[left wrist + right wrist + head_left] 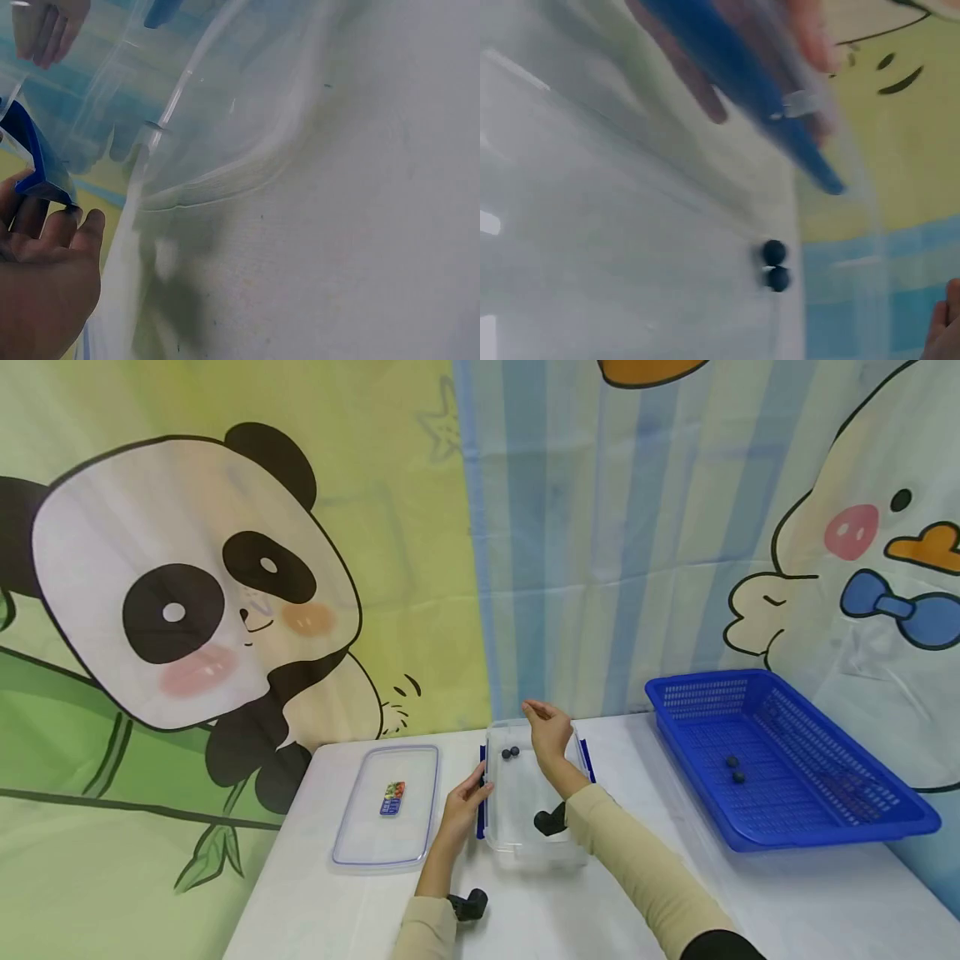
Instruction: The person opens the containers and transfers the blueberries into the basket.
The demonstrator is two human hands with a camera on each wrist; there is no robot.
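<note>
A clear plastic storage box (517,810) with blue side latches stands lidless on the table. My left hand (459,810) grips its left side, fingers at the blue latch (41,157) in the left wrist view and thumb near the rim. Two small dark balls (510,752) lie together inside, toward the far left; the right wrist view shows the same dark balls (776,266) close up. Over the far part of the box is my right hand (550,731), fingers extended together and nothing visible at the fingertips (937,330).
Left of the box lies its clear lid (356,814) with a colourful label (392,798). At the right stands a blue perforated basket (810,839) with two dark balls (735,769) in it. A printed curtain (570,568) hangs behind the white table (630,893).
</note>
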